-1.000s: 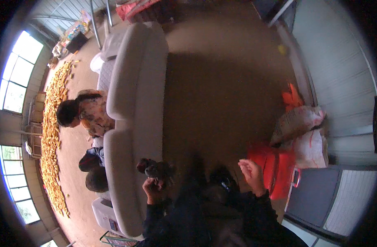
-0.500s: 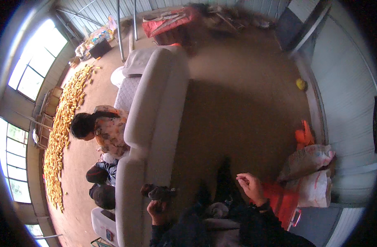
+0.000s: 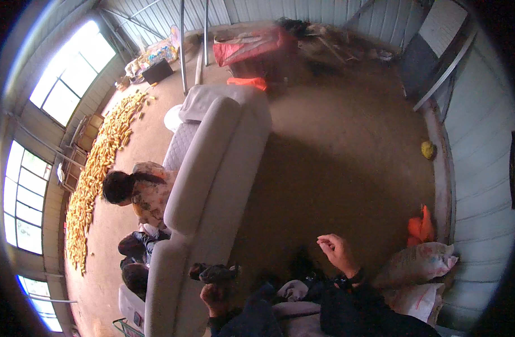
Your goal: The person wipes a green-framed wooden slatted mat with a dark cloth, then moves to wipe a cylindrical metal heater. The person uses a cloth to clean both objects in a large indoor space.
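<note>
My left hand (image 3: 213, 299) is closed at the lower middle, beside the grey sofa. From it sticks out a dark, soft-looking bundle (image 3: 218, 273), greyish at one end and brownish at the other; its kind is too dim to tell. My right hand (image 3: 337, 253) is raised over the floor to the right, its fingers curled in together and nothing visible in them. A dark band sits at that wrist. Between my arms a crumpled grey cloth (image 3: 294, 290) lies near my dark-clothed legs.
A long grey sofa (image 3: 204, 168) runs along my left, with people (image 3: 151, 191) seated beyond it. Corn cobs (image 3: 100, 174) spread below the windows. Woven sacks (image 3: 415, 264) and an orange item (image 3: 420, 227) lie by the right wall. A red-covered heap (image 3: 252, 48) stands far ahead.
The view has shifted, so the sofa and far heap appear lower. My right hand's fingers are more curled. My left hand keeps its hold on the dark bundle.
</note>
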### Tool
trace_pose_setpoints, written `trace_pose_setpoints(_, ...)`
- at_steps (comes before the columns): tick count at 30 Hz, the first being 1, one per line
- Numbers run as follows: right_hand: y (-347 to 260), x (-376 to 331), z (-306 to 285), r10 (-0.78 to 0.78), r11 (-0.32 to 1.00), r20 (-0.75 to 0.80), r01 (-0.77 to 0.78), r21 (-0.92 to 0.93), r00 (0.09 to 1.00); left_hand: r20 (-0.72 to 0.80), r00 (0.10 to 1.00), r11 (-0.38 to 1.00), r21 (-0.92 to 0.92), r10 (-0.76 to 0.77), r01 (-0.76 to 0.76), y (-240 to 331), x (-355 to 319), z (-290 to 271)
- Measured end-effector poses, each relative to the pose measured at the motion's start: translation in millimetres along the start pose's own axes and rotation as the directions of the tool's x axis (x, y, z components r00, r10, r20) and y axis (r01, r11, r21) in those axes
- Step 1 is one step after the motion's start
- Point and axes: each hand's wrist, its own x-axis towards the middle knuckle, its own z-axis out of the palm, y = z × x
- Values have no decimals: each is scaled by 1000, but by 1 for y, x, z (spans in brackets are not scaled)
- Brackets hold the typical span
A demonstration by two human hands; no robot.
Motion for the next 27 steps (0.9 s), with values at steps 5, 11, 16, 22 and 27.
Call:
trace_pose_setpoints(5, -12, 44, -43, 189, 982, 68, -187, -27, 980, -59, 992, 989, -100, -111, 105, -21, 30, 14)
trace_pose_setpoints(11, 28, 78, -65, 182, 983, 40, -182, 3, 982, -9, 999, 994, 98, -47, 48, -35, 75, 86)
trace_pose_setpoints(16, 44, 111, -79, 299, 954, -51, -298, 21, 953, 64, 973, 965, 152, -223, 212, -16, 122, 182)
trace_pose_setpoints(22, 113, 136, -111, 265, 844, -274, -360, -397, 924, 278, 872, 916, 127, -402, 382, -30, 240, 284)
trace_pose_setpoints(27, 85, 207, -136, 333, 894, -319, -405, -193, 887, 344, 847, 903, 297, -405, 311, -45, 325, 308)
